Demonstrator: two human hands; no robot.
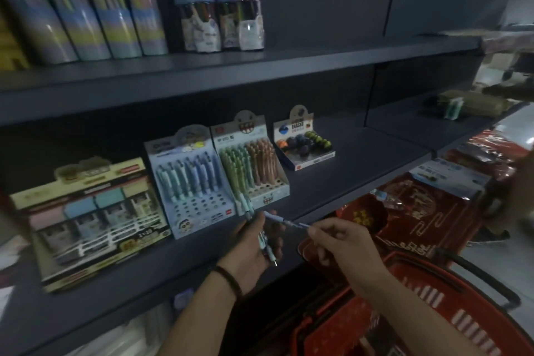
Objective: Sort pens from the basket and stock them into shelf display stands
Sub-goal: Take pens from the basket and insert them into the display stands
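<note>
My left hand (254, 251) is closed around a small bundle of pens (264, 241), held roughly upright; their tops stick out above my fist just in front of the shelf edge, and one tip shows below my palm. A dark braided band (229, 277) sits on that wrist.

My right hand (344, 243) pinches a single blue pen (286, 221) by one end. The pen lies nearly level and points left, its far end reaching the top of the bundle; whether it touches the bundle I cannot tell. The two hands are near each other but apart.

On the dark middle shelf (346, 170), directly behind my hands, stand two tilted display stands side by side, touching. The blue display stand (190, 179) carries rows of blue and teal pens in its upper holes; its lower rows of holes are open. The green-and-brown display stand (251, 162) to its right is filled with green pens on the left and brown pens on the right, with one open front row.

Further right on the same shelf is an eraser box (303, 141). To the left of the stands sits a wide cream-coloured box (89, 220).

The red basket (427, 312) is below my right forearm, at lower right, under the shelf level.
</note>
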